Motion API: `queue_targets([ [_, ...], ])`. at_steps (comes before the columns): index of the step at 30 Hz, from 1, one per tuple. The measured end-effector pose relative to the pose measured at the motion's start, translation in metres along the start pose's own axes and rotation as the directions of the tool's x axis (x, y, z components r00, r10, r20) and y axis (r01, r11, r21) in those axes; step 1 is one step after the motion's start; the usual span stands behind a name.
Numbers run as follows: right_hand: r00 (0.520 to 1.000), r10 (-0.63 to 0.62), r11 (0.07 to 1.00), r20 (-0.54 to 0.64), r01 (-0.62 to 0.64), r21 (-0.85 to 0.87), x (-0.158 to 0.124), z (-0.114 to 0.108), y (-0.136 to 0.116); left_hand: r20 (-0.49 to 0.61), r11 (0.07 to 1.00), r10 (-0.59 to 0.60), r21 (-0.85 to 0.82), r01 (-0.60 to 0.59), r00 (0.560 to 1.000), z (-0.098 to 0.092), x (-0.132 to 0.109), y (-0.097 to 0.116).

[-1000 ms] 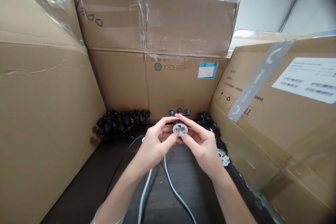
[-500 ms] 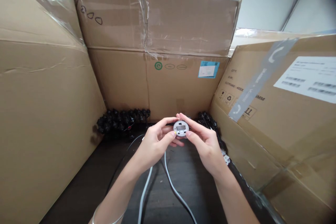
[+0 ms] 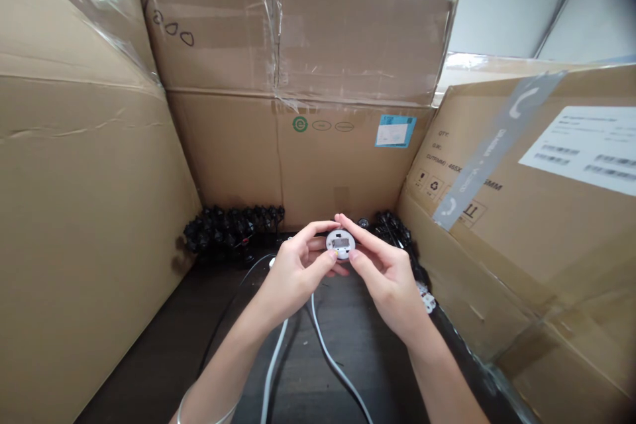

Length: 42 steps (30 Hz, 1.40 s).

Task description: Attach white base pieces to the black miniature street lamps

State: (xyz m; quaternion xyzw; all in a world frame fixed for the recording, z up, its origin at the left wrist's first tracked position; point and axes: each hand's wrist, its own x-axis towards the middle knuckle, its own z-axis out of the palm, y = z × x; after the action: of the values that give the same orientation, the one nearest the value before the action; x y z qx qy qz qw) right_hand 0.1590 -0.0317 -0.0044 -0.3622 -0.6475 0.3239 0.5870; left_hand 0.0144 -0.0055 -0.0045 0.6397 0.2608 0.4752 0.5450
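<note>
A round white piece [image 3: 340,242] is pinched between the left hand [image 3: 297,269] and right hand [image 3: 390,273]; black parts [image 3: 226,235] are heaped beyond the left, on the tabletop [image 3: 303,387].

Dark wooden table [image 3: 298,377] here, two grey cables [image 3: 324,348] running across it, thin black cord [image 3: 240,286] to the left, black parts [image 3: 223,232] heaped along the back.
</note>
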Motion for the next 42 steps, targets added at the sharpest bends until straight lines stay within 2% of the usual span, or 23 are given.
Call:
queue_targets([
  [5,0.999,-0.048,0.994,-0.016,0.046,-0.097,-0.0022,0.0019,0.0030,0.002,1.000,0.027,-0.004,-0.027,1.000,0.0005,0.0006,-0.0025],
  [14,0.989,-0.140,0.977,-0.047,0.130,-0.168,-0.0016,0.0064,0.0044,-0.018,0.997,0.067,0.039,-0.067,0.998,0.0016,0.0010,-0.0003],
  [23,0.980,-0.187,0.970,-0.070,0.173,-0.170,-0.0017,0.0074,0.0078,-0.058,0.960,0.174,0.232,-0.157,0.983,0.0031,-0.0021,-0.0004],
  [30,0.975,-0.214,0.965,-0.067,0.200,-0.168,-0.0028,0.0066,0.0066,-0.063,0.948,0.194,0.267,-0.171,0.979,0.0047,-0.0046,0.0012],
  [34,0.976,-0.210,0.964,-0.061,0.196,-0.182,-0.0031,0.0054,0.0067,-0.063,0.952,0.191,0.253,-0.170,0.979,0.0044,-0.0042,0.0007],
  [39,0.989,-0.150,0.980,-0.015,0.147,-0.133,-0.0008,0.0023,0.0080,-0.038,0.976,0.157,0.161,-0.149,0.987,0.0007,-0.0009,-0.0029],
  [42,0.984,-0.177,0.969,-0.013,0.172,-0.175,0.0000,0.0020,0.0082,-0.010,0.986,0.140,0.094,-0.138,0.990,-0.0009,-0.0002,-0.0040],
])
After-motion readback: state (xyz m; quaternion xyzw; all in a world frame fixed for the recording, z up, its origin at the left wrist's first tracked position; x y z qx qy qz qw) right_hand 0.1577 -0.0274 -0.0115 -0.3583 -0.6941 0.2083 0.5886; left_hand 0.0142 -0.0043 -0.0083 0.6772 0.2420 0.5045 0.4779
